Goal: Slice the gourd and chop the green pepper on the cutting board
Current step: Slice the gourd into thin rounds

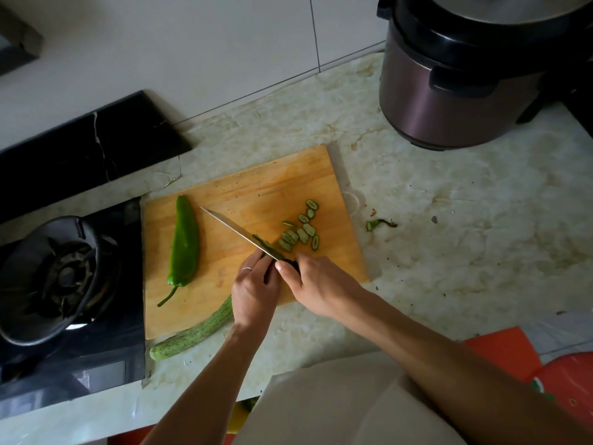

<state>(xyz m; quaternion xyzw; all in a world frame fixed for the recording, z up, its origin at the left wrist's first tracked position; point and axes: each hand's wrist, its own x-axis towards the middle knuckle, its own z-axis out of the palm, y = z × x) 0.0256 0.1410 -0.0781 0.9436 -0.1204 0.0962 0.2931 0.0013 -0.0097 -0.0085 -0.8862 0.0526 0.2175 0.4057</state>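
Observation:
A long pale-green striped gourd (195,332) lies slanted across the near edge of the wooden cutting board (276,184), its tail hanging off onto the counter. My left hand (255,290) grips the gourd near its cut end. My right hand (313,284) grips the dark handle of a knife (236,231), whose blade sits on the gourd's end by my left fingers. Several gourd slices (300,232) lie to the right of the blade. A whole green pepper (183,242) lies on the board's left side, stem toward me.
A gas stove (64,277) with a black burner sits left of the board. A dark pressure cooker (455,75) stands at the back right. A cut gourd tip (380,223) lies on the marble counter to the right. Tiled wall behind.

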